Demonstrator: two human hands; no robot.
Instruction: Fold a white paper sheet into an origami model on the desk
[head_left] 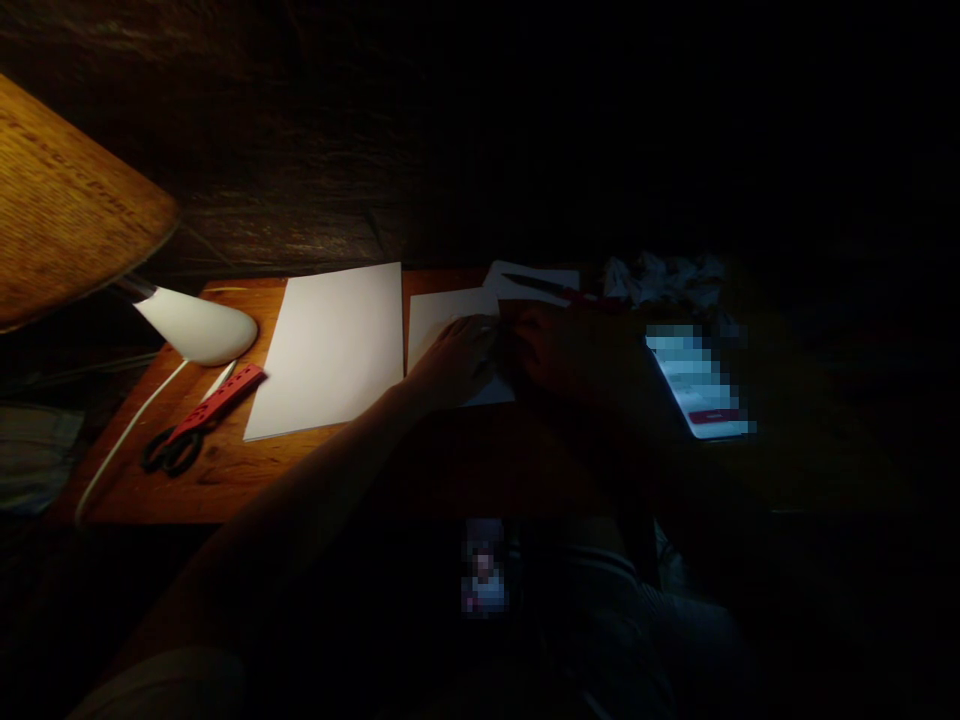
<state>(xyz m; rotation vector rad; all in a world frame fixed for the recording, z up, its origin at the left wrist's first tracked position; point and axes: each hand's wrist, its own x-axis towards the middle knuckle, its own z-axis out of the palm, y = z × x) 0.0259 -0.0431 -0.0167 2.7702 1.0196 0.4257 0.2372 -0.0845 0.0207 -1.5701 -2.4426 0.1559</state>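
My left hand [454, 365] lies on a smaller white paper sheet [439, 325], its fingers reaching towards the sheet's far side. My right hand [559, 355] sits in deep shadow just beside it, and its grip is hard to make out. Beyond my right hand, a dark blade with a red handle [559, 290] rests on another piece of white paper [529, 280]. A larger white paper sheet [326, 350] lies flat to the left, apart from both hands.
A white desk lamp [196, 325] with a cord [124, 445] stands on the wooden desk [210, 490], next to black-handled scissors with a red strip [199, 425]. Crumpled paper [660, 280] and a lit phone [697, 380] lie right; a small screen [484, 570] glows below.
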